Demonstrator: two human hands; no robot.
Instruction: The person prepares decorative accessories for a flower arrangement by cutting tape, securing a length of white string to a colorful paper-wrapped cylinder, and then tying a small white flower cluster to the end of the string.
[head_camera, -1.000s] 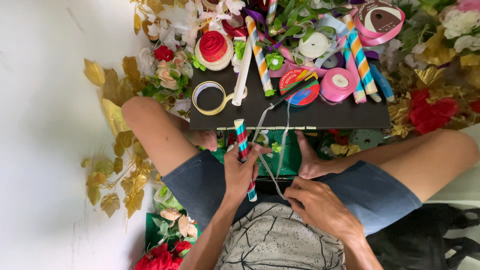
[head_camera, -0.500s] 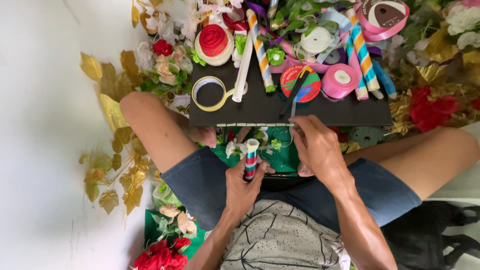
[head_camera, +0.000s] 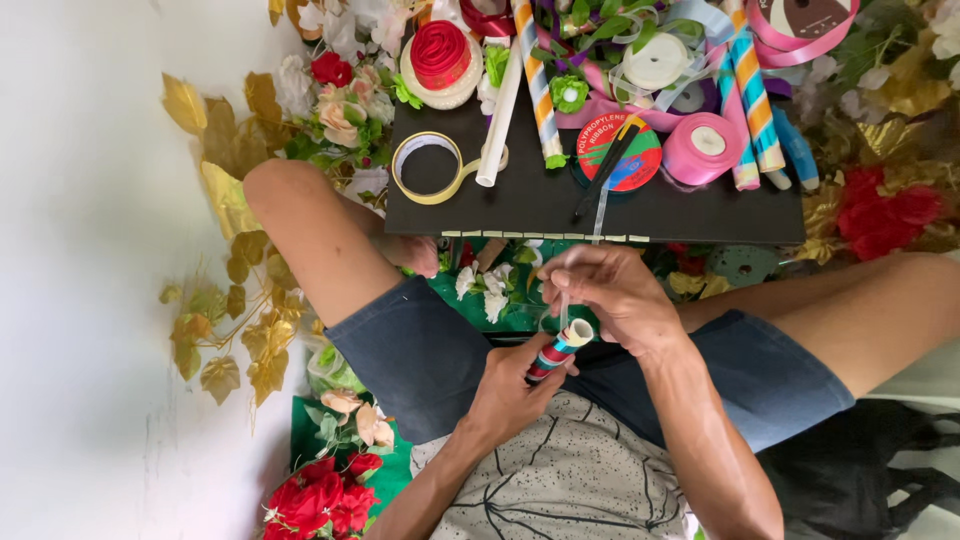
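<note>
Striped paper tube clenched in our left hand; right hand fingers pinch clear tape, which could twist and stick crooked.

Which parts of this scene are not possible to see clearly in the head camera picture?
- Lower part of the striped tube: hidden inside the left hand.
- Clear strip pinched by the right hand: too thin and transparent to follow.
- Pink ribbon spool at the top: cut off by the upper edge.
- Things under the black board: hidden by the board.
- Red flowers: partly cut off by the bottom edge.
</note>
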